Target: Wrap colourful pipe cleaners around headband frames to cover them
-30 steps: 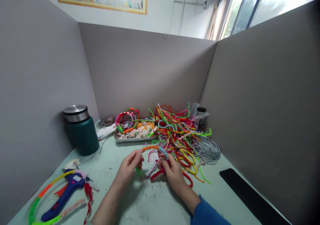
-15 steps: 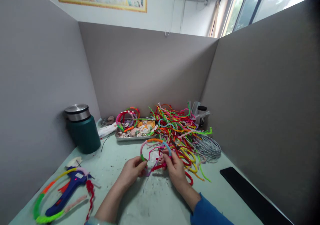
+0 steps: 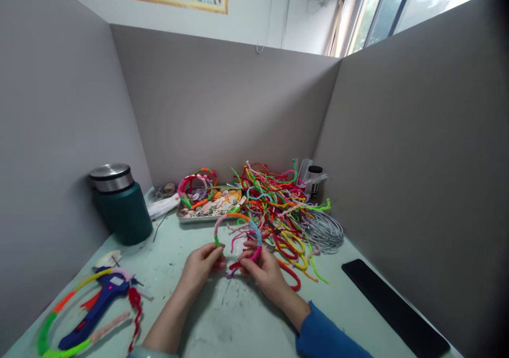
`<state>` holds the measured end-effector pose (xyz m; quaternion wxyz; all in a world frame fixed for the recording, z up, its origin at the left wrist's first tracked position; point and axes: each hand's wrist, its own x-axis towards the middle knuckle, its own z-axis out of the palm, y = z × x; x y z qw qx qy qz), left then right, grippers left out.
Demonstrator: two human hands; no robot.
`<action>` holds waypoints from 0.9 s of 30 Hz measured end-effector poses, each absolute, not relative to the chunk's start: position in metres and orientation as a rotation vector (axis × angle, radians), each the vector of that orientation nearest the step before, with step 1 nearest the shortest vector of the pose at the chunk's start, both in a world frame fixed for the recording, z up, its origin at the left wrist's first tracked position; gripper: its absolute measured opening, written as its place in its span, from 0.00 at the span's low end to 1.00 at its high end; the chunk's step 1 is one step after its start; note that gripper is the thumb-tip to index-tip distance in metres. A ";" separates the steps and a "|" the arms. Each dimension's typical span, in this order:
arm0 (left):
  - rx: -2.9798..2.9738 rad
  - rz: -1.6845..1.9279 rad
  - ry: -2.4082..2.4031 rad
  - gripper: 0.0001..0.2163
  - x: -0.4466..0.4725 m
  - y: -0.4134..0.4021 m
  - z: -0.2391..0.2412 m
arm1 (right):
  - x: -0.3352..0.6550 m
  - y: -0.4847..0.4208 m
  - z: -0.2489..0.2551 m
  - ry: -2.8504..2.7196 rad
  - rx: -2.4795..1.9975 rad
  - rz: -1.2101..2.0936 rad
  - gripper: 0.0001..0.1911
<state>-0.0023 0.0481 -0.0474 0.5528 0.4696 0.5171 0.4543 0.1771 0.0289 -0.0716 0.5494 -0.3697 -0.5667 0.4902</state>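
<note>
Held upright between both hands is a multicoloured pipe-cleaner hoop [image 3: 255,226], banded in green, pink, orange, light blue and magenta. My left hand [image 3: 203,263] pinches its green side on the left. With thumb and fingers, my right hand [image 3: 262,273] grips the magenta section at the lower right. Short red and purple pipe-cleaner ends stick out between the hands at the bottom; how they join the hoop is hard to make out. Just right of my right hand lie red-handled scissors [image 3: 293,278] and yellow-handled scissors [image 3: 299,247].
Behind sit a tangled pile of pipe cleaners [image 3: 274,193], a coil of grey wire [image 3: 324,232] and a metal tray [image 3: 199,219] of small pieces. At left are a green flask [image 3: 126,215], a blue glue gun [image 3: 95,310] and a larger hoop [image 3: 46,329]. A black strip [image 3: 392,305] lies right.
The whole view has shifted slightly. My right fingers have moved along the hoop's lower right, and the red end between the hands now shows less.
</note>
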 end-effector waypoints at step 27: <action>0.923 0.941 0.789 0.14 -0.004 0.033 -0.033 | 0.186 0.039 -0.062 -0.990 -0.731 1.481 0.22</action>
